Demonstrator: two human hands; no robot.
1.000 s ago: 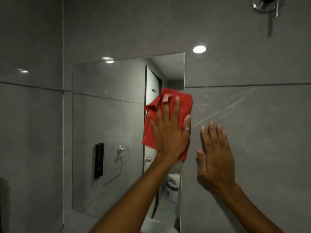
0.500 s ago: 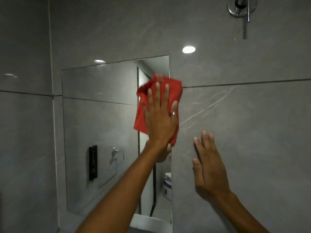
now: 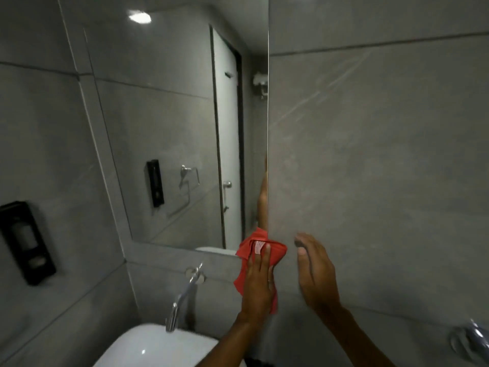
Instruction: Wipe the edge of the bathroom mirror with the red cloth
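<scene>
The mirror (image 3: 169, 123) is set flat into the grey tiled wall, and its right edge runs straight down. At the mirror's bottom right corner my left hand (image 3: 258, 282) presses the red cloth (image 3: 276, 251) flat against the wall, fingers pointing up; the cloth's upper part covers the corner and a white label shows on it. Just to the right, my right hand (image 3: 315, 271) rests on the grey wall tile with fingers apart, holding nothing. The mirror reflects a sliver of an arm above the cloth.
A chrome tap (image 3: 185, 295) sticks out of the wall below the mirror, over a white basin (image 3: 148, 348). A black dispenser (image 3: 25, 242) hangs on the left wall. A chrome fitting (image 3: 469, 340) shows at the lower right.
My left hand has slid the red cloth down the mirror's right edge from near the top to the bottom corner. My right hand has moved down the wall with it, and the view has tilted downward.
</scene>
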